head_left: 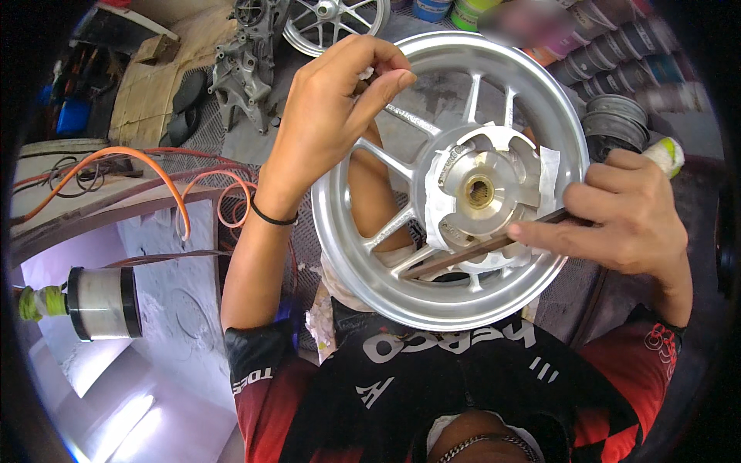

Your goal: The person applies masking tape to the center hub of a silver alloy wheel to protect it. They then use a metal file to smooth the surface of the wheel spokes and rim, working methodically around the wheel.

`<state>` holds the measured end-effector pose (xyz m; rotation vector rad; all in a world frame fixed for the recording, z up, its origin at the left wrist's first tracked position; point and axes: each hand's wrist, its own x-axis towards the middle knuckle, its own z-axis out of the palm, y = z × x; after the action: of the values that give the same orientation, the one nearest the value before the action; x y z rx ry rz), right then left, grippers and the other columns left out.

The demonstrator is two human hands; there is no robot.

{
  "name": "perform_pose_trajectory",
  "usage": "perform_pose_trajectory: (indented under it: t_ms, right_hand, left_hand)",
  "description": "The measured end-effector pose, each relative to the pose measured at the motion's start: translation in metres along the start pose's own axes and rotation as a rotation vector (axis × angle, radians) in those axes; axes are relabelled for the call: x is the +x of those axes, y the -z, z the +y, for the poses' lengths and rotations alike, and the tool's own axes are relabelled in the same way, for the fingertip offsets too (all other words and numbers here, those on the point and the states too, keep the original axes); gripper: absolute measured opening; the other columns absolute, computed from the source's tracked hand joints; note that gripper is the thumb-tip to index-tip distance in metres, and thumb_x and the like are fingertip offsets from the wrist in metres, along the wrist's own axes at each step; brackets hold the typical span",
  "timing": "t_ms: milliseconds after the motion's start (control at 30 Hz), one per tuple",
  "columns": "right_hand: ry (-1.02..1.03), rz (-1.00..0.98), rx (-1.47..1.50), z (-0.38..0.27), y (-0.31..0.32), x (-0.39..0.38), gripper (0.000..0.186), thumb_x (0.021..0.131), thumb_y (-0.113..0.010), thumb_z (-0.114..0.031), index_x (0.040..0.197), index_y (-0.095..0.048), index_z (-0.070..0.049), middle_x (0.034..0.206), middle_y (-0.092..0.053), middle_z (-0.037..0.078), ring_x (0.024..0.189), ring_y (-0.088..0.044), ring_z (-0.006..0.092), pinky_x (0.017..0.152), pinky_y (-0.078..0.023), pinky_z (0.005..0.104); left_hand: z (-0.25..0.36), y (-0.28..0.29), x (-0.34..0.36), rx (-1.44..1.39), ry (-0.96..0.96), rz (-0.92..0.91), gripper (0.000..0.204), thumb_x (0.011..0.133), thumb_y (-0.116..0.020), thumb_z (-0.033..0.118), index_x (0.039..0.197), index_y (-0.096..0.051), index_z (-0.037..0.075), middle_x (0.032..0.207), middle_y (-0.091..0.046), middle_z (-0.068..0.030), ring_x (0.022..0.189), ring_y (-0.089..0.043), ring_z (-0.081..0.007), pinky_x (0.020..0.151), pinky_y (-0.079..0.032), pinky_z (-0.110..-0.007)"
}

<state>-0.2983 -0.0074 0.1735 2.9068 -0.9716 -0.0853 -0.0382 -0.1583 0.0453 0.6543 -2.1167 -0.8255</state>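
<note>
A silver spoked wheel [450, 315] lies tilted in front of my body, with torn white masking paper [549, 174] around its hub and a brass-coloured bushing [479, 192] at the centre. My right hand [621, 208] is closed around a long flat file [463, 255], its index finger stretched along the blade. The file's pale, green-marked handle end [665, 157] sticks out behind the knuckles, and its tip reaches a lower spoke. Over the wheel's upper left rim, my left hand [332, 96] is closed, thumb and fingers curled. A small whitish bit shows between them; what it is I cannot make out.
Orange and red hoses [158, 158] curve on the left, near a clear cylinder with black ends [106, 303]. Behind are a metal casting [248, 65] and another wheel [328, 9]. Paint cans [610, 54] line the back right, beside a dark grey cylindrical part [615, 123].
</note>
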Motion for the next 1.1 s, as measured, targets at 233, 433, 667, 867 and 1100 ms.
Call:
perform_pose_trajectory:
  t_ms: [233,433,667,867,1100]
  right_hand:
    - [-0.056,-0.043,0.021,-0.006,-0.01,0.006,0.047,0.078,-0.069,-0.026,0.125,-0.072,-0.035,0.067,-0.046,-0.005,0.055,-0.054,0.0119,0.052,-0.044,0.0299]
    - [-0.103,-0.152,0.008,-0.003,0.008,0.013,0.047,0.078,-0.067,-0.027,0.125,-0.071,-0.033,0.068,-0.051,-0.003,0.055,-0.059,0.0139,0.048,-0.045,0.0311]
    - [-0.125,-0.145,-0.015,0.002,0.02,0.019,0.045,0.074,-0.069,-0.025,0.119,-0.075,-0.029,0.068,-0.052,-0.001,0.053,-0.059,0.0167,0.046,-0.046,0.0322]
    - [-0.011,-0.243,0.117,-0.016,0.012,0.028,0.044,0.077,-0.069,-0.025,0.12,-0.074,-0.025,0.07,-0.054,0.0,0.056,-0.062,0.0156,0.047,-0.047,0.0338]
    - [-0.079,-0.224,0.032,-0.01,0.022,0.028,0.045,0.076,-0.067,-0.026,0.121,-0.073,-0.027,0.069,-0.051,-0.002,0.051,-0.057,0.0159,0.044,-0.043,0.0324]
  left_hand:
    - [-0.002,-0.001,0.001,-0.063,-0.006,0.041,0.016,0.09,-0.074,0.013,0.097,-0.067,0.001,0.083,-0.063,-0.0067,0.074,-0.061,-0.0165,0.068,-0.05,-0.029]
    - [-0.001,0.004,0.002,-0.015,-0.114,-0.048,0.015,0.093,-0.072,0.013,0.096,-0.065,0.0,0.083,-0.056,-0.0041,0.079,-0.056,-0.016,0.074,-0.046,-0.028]
    - [-0.001,0.002,-0.003,-0.151,-0.018,-0.056,0.013,0.097,-0.068,0.013,0.099,-0.065,0.001,0.086,-0.06,-0.0018,0.081,-0.059,-0.0107,0.073,-0.048,-0.024]
    - [0.002,0.005,-0.003,-0.24,0.11,-0.03,0.014,0.098,-0.068,0.013,0.105,-0.067,0.001,0.093,-0.069,-0.0021,0.086,-0.064,-0.0064,0.077,-0.051,-0.022]
    - [0.005,0.009,-0.002,-0.134,0.09,-0.057,0.018,0.094,-0.071,0.007,0.11,-0.073,0.0,0.097,-0.075,-0.0056,0.09,-0.068,-0.0085,0.081,-0.054,-0.022]
